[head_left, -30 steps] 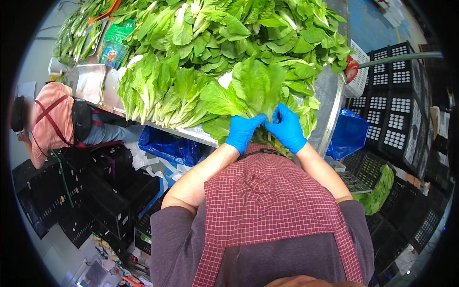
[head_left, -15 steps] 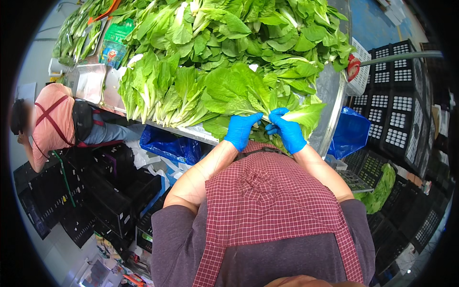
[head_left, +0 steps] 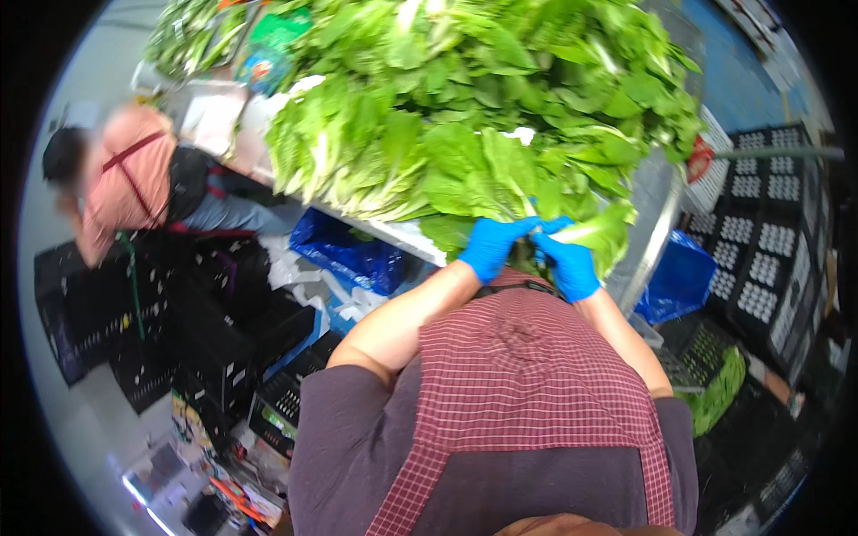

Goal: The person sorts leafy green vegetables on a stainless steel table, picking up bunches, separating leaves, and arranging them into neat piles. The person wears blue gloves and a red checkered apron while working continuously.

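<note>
Left hand (head_left: 494,248) and right hand (head_left: 569,263) appear farther right than in the previous frame, as does the table (head_left: 657,183), because the camera view has swung; the hands also appear closer together.

The leafy bunch (head_left: 485,170) lies at the table's front edge, leaves pointing away from the wearer. Left grip: pinched at the stem end of this bunch, as far as blur permits. Right grip: grasping a loose leaf (head_left: 605,232), which extends to the right.

Progress (judged): the leaf is not yet fully parted from the hands' work; the row of greens (head_left: 353,165) at left lies aligned, while the large heap (head_left: 554,67) behind appears unfinished.

Clearance: the heap restricts forward movement. Bare table surface lies right of the leaf, ending at a metal edge. Beyond the edges hang a left blue bag (head_left: 344,255) and a right blue bag (head_left: 677,279).
</note>
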Motion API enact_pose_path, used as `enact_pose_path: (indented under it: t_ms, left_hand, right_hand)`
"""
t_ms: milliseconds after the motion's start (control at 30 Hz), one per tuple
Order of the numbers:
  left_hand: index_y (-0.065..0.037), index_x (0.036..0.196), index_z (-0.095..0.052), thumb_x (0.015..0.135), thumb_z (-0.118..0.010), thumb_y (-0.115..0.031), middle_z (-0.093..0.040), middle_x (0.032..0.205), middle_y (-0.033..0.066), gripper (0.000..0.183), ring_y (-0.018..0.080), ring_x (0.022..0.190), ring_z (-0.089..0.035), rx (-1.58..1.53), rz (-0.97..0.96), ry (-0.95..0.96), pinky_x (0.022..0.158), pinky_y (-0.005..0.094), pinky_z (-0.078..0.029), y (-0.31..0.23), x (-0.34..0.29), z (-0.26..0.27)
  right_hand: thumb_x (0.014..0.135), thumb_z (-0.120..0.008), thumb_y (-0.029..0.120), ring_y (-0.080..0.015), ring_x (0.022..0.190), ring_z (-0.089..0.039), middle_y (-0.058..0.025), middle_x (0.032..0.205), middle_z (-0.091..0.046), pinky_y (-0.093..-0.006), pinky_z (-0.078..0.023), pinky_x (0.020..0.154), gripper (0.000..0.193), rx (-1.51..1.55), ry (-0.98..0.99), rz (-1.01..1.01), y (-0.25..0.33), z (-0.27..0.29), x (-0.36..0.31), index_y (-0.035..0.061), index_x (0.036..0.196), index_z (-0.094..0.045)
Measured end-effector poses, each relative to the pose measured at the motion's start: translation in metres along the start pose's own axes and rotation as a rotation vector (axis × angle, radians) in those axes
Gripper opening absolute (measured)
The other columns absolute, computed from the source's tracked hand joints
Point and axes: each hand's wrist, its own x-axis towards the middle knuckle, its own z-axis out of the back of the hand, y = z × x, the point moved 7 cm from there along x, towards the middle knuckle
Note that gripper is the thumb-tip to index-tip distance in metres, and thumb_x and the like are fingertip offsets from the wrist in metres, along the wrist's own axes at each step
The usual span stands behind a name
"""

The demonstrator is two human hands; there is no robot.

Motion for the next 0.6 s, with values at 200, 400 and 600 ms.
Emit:
enact_pose_path:
  t_ms: [200, 400, 600]
  left_hand:
    - [-0.002, 0.101, -0.062, 0.080, -0.065, -0.012, -0.063, 0.090, 0.0042, 0.023, 0.0119, 0.077, -0.058, 0.168, -0.136, -0.052, 0.066, 0.0249, -0.047, -0.020, -0.011, 0.016]
    - [-0.001, 0.091, -0.065, 0.075, -0.066, -0.016, -0.065, 0.084, 0.0094, 0.022, 0.0166, 0.073, -0.060, 0.644, -0.487, -0.398, 0.072, 0.0330, -0.048, -0.163, -0.014, 0.112]
    - [0.003, 0.131, -0.034, 0.072, -0.066, -0.011, -0.047, 0.124, 0.0252, 0.069, 0.0350, 0.111, -0.049, 1.367, -0.683, -0.776, 0.094, 0.0399, -0.039, -0.234, 0.000, 0.262]
  right_hand:
    - [0.078, -0.066, 0.004, -0.0124, 0.057, -0.056, -0.0057, 0.072, -0.060, -0.0233, -0.044, 0.050, 0.011, 0.035, 0.032, -0.002, 0.015, -0.011, -0.002, 0.0055, 0.080, -0.055]
    - [0.076, -0.067, 0.026, -0.0288, 0.064, -0.061, -0.0171, 0.075, -0.062, -0.0352, -0.049, 0.059, 0.031, -1.102, 0.068, 0.218, 0.022, 0.044, 0.015, 0.0028, 0.095, -0.059]
    - [0.068, -0.070, 0.033, -0.0339, 0.091, -0.058, -0.0147, 0.100, -0.059, -0.0419, -0.047, 0.076, 0.041, -1.497, 0.034, 0.210, 0.047, 0.039, -0.001, 0.0128, 0.103, -0.059]
